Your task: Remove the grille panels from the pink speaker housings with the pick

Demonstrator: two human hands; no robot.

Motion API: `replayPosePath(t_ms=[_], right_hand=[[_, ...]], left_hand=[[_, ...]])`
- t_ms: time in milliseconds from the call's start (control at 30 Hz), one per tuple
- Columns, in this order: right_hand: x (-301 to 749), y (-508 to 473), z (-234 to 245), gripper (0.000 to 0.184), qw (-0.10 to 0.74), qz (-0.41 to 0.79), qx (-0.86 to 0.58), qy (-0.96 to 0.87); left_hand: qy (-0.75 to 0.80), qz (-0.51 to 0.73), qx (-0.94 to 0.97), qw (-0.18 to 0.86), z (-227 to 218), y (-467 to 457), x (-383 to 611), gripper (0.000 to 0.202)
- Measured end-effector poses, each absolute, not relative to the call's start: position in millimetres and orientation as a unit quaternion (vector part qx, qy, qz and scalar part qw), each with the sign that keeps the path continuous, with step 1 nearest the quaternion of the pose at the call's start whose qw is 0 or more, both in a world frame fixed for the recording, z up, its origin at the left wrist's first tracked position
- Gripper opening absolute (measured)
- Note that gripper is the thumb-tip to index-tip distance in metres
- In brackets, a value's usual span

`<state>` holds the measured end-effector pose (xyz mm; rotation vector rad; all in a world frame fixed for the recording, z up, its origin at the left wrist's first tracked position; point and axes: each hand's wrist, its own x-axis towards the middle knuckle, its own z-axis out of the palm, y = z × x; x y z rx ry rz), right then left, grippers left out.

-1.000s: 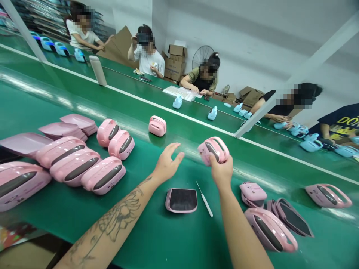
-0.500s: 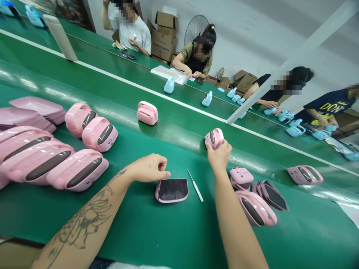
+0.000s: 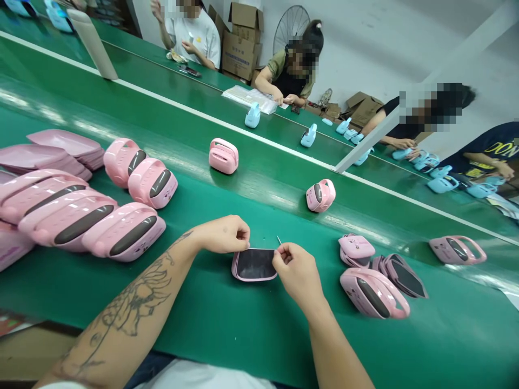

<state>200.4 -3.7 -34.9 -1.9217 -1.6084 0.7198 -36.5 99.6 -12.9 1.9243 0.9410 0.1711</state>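
Note:
A pink-rimmed panel with a dark, shiny face (image 3: 256, 265) lies on the green table in front of me, seemingly on top of another. My left hand (image 3: 227, 235) is closed, its thumb and curled fingers at the panel's upper left corner. At the upper right corner, my right hand (image 3: 298, 273) pinches the edge with thumb and forefinger. Whether a thin film is between the fingers I cannot make out. Just beyond the right hand shows the thin metal shaft of a tool (image 3: 279, 239); its white handle is hidden behind that hand.
Pink handled cases (image 3: 121, 232) and stacked pink panels (image 3: 65, 146) crowd the left. To the right are another pink case (image 3: 375, 293) and dark-faced panels (image 3: 405, 275). Single cases (image 3: 320, 195) stand on the belt. Co-workers sit opposite with light blue cases (image 3: 441, 183).
My right hand has let go of the pink case on the belt and come back to the panel's right corner. My left hand stays at the left corner.

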Motion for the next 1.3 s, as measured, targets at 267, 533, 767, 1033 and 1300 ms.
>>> replayPosePath(t_ms=[267,533,767,1033,1300], right_hand=[[194.5,-6.0,-25.7,0.018,0.267,0.26,-0.729,-0.575],[199.1,-7.4,-12.0,0.015,0.384,0.273,-0.729,-0.496],[205.9,18.8,-9.3,0.032,0.525,0.427,-0.628,-0.384],[177.0,52.0,-2.7,0.078,0.558,0.714,-0.329,-0.265],[183.6,87.4,-8.2,0.069,0.624,0.711,-0.283,-0.156]], left_hand=[[0.387,0.075,0.783,0.482,-15.2,100.1,-37.5,0.015],[0.388,0.152,0.763,0.495,-11.0,99.5,-34.2,0.033],[0.407,0.335,0.62,0.581,-3.4,93.9,-27.4,0.042],[0.446,0.439,0.614,0.48,-8.8,103.4,-3.1,0.05],[0.641,0.488,0.521,0.283,-32.6,193.0,5.6,0.08]])
